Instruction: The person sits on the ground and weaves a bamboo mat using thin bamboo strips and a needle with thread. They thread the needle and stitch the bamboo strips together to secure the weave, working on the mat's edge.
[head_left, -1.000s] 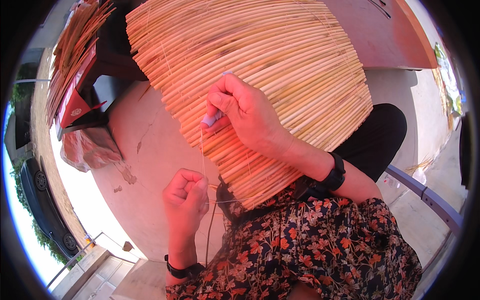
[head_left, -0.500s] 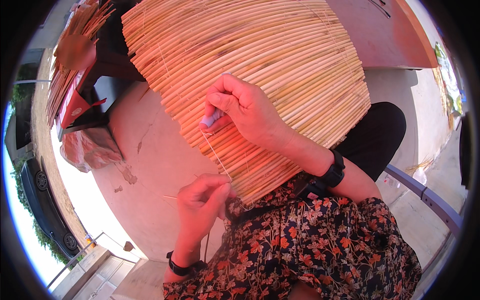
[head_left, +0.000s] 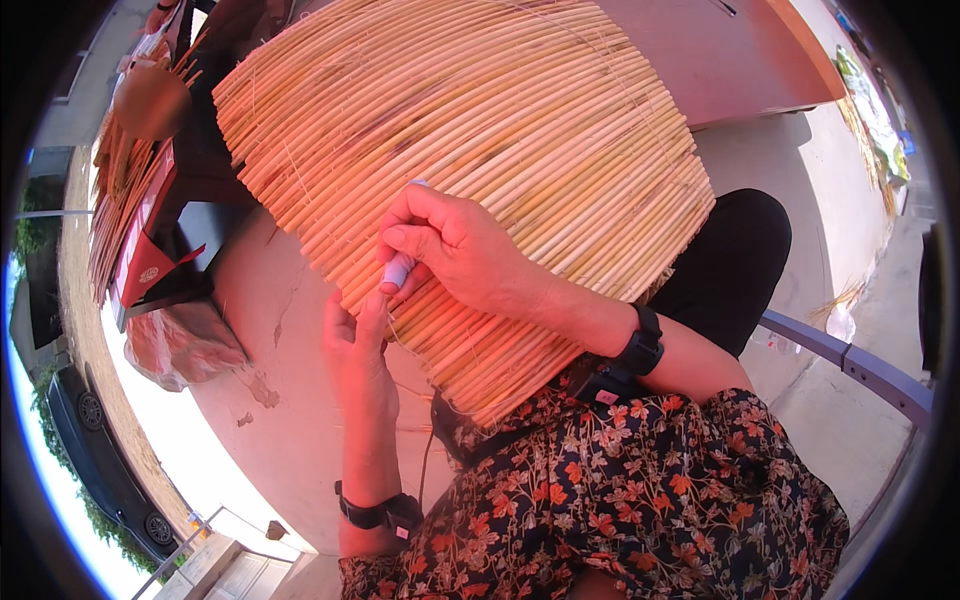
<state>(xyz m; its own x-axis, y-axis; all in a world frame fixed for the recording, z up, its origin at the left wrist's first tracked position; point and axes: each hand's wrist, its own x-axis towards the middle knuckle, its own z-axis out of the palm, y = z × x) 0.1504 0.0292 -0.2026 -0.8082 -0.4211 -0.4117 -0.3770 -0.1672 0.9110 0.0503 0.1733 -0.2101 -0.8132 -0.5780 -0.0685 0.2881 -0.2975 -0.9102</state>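
Note:
A mat of straw-coloured reeds point(head_left: 500, 130), bound in rows by pale thread, lies over my lap. My right hand point(head_left: 455, 245) is closed around a small whitish spool of thread point(head_left: 399, 268), just above the mat's left part. Right beside the spool, my left hand point(head_left: 358, 340) is upright at the mat's left edge. Its thumb and fingers are drawn together near the reed ends; what lies between them is hidden. A slack length of thread point(head_left: 408, 350) runs from near the left fingertips down along the reed ends.
Left of the mat stand a dark stand with a red box point(head_left: 140, 270), a bundle of thin reeds point(head_left: 112, 215) and a crumpled plastic bag point(head_left: 185, 345). A reddish tabletop point(head_left: 740, 60) is at the far right. A purple-grey metal bar point(head_left: 850, 365) curves by my right side.
My left hand has moved up along the mat's edge to beside the spool. The thread between the hands, taut before, now hangs slack. Mat and right hand sit slightly further left in view.

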